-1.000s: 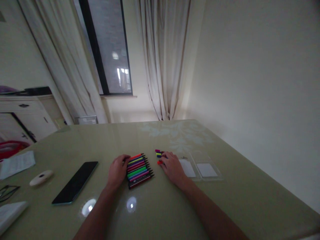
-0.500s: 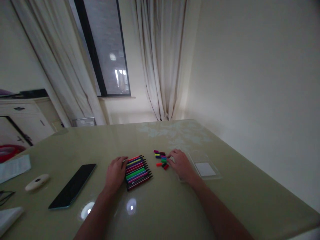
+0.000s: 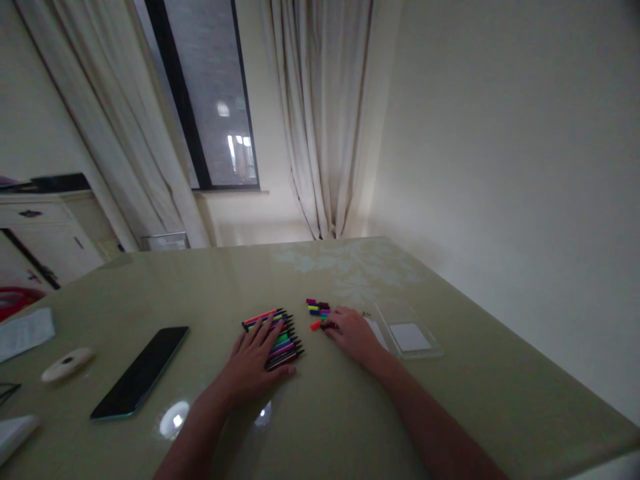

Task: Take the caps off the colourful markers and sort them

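Note:
A row of uncapped felt-tip pens (image 3: pixel 286 347) in many colours lies side by side on the table, dark tips pointing right. My left hand (image 3: pixel 253 363) rests flat across them, fingers spread and thumb stretched out below the row. To the right of the pens is a small heap of coloured pen caps (image 3: pixel 316 309). Over the near side of this heap, my right hand (image 3: pixel 353 333) has its fingers bent together at a dark cap, and it hides several of the others. An orange cap (image 3: pixel 315 325) shows just left of its fingertips.
A clear plastic case (image 3: pixel 411 337) with a white insert lies open beside my right hand. On the left are a black phone-like slab (image 3: pixel 143 373), a white mouse (image 3: pixel 67 365), a paper sheet (image 3: pixel 27 333) and a white object's corner (image 3: pixel 15 437). A wall (image 3: pixel 525 200) borders the table's right side.
My left hand has gone from the pens' left ends to lying flat on top of them. My right hand has shifted slightly left, further over the caps.

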Demonstrator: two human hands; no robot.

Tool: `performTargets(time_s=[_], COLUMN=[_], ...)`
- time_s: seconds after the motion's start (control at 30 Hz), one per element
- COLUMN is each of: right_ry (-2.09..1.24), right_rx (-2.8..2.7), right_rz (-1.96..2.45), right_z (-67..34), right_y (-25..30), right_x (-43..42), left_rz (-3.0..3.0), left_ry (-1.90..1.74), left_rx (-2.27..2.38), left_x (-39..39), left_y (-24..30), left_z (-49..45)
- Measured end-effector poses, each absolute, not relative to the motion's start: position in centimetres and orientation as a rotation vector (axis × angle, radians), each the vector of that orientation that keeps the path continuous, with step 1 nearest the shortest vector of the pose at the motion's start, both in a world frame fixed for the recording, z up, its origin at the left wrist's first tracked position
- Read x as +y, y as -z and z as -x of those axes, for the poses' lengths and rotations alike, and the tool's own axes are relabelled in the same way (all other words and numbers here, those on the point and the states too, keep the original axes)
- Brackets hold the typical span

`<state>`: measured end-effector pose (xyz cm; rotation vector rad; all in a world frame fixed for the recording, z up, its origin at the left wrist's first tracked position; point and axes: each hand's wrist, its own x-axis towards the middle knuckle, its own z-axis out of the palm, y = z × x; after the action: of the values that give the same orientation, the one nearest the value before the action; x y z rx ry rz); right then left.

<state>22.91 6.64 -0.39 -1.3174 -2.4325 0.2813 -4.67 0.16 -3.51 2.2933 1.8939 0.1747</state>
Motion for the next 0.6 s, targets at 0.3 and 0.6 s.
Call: performTargets(time_s=[0.3,0.6], right_ry=[-0.298,-0.281], right_rx=[-2.341,-2.317], right_rz=[1.437,1.443], right_z=[-22.1,-22.6], right_y=[0.4,0.2], right_x=[6.4,6.4], left_rz=[-2.387,-2.441], left_ry=[-0.25,-0.478], left_rx=[1.957,1.882], left_x=[1.7,1.5], left_y=[4.1,3.4], left_z=[5.2,5.6])
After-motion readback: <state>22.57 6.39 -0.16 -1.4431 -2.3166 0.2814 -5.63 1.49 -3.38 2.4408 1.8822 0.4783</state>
